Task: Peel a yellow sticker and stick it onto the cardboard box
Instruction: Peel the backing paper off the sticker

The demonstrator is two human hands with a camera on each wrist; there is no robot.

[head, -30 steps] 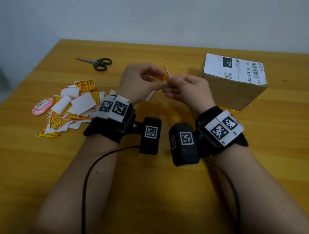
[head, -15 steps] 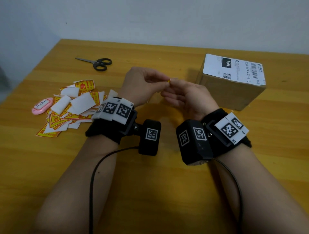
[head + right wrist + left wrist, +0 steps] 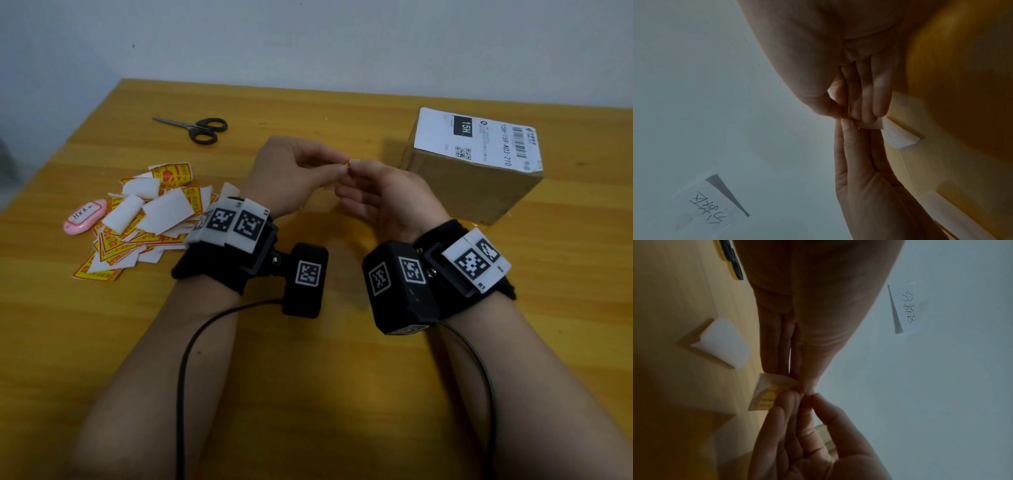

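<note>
The yellow sticker [image 3: 766,395] sits between both hands' fingertips; left hand [image 3: 291,171] and right hand [image 3: 383,195] each pinch it, seemingly at one corner.

Both forearms are bare, without sleeves. The left hand [image 3: 291,174] and the right hand [image 3: 387,198] wear no gloves and no rings.

Each wrist carries a black fabric band. On top of each band sits a white plate with two square black-and-white code markers, held in a black frame. The left plate [image 3: 236,224] has small letters at its 1 o'clock corner, the right plate [image 3: 476,262] at its 5 o'clock corner.

A black box camera [image 3: 305,279] hangs at the inner side of the left wrist on a short joint with a silver screw; it shows one marker. The right camera [image 3: 399,286] shows two markers. A thin black cable [image 3: 205,329] runs from each camera toward 6 o'clock.
</note>
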